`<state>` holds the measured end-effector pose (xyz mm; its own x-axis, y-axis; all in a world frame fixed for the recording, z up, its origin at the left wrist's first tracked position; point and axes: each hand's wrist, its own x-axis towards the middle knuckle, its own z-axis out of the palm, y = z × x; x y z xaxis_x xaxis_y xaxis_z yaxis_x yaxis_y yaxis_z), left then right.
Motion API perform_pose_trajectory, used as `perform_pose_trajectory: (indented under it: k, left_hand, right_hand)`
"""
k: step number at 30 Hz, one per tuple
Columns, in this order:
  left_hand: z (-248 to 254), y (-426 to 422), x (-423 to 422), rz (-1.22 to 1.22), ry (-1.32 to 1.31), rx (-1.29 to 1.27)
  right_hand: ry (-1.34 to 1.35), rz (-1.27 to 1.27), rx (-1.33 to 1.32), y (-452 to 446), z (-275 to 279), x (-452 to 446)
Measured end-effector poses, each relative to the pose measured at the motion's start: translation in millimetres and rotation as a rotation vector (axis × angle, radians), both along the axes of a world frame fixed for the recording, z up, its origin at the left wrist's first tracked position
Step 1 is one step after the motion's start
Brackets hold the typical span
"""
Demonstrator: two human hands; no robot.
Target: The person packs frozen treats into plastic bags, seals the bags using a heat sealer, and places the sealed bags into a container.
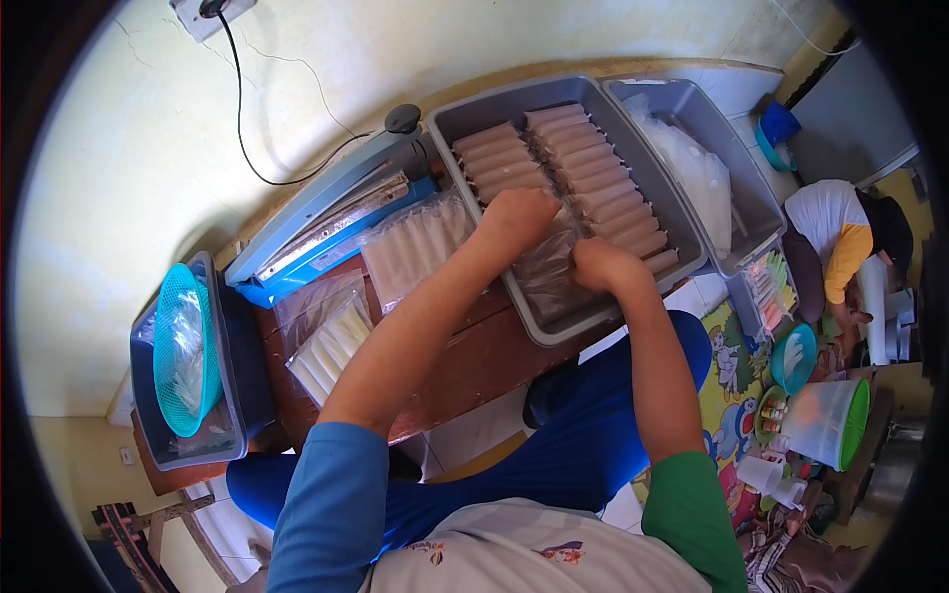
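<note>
A grey plastic tub (689, 227) holds two rows of pinkish-brown filled plastic tubes (583, 158), like ice pops, with their tied ends toward the middle. Clear plastic (546, 279), apparently a bag with brown tubes in or under it, lies in the tub's near end. Over the left row, my left hand (522, 217) is closed at the upper edge of this plastic. My right hand (601, 265) is closed at its right side, beside the right row. The fingertips of both hands are mostly hidden, but each seems to grip the clear plastic.
Left of the tub lie bagged brown tubes (420, 247), bagged pale tubes (332, 348) and a blue sealer (326, 232). A turquoise basket (185, 381) rests on a dark tub (247, 366). Another grey tub (756, 203) holds plastic bags. A person (830, 227) crouches at right.
</note>
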<state>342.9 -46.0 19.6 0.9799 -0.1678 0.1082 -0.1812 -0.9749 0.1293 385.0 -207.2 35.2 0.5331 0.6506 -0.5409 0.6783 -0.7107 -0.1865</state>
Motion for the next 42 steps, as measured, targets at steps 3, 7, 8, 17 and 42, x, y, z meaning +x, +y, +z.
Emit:
perform_pose_trajectory:
  k: [3, 7, 8, 17, 42]
  left_hand:
    - [1, 0, -1, 0.021, 0.017, -0.003]
    - [7, -1, -5, 0.163, -0.008, -0.032]
    - [8, -1, -5, 0.188, 0.003, 0.017]
    - [4, -5, -10, 0.106, 0.160, 0.057]
    - [14, -24, -30, 0.065, 0.375, 0.193]
  right_hand:
    - [-0.028, -0.041, 0.074, -1, -15, 8]
    - [-0.105, -0.144, 0.224, -1, -16, 14]
    - [-0.161, -0.179, 0.414, 2, -15, 14]
    - [-0.229, -0.244, 0.686, 23, -34, 34]
    - [0.002, -0.317, 0.252, 58, -28, 51]
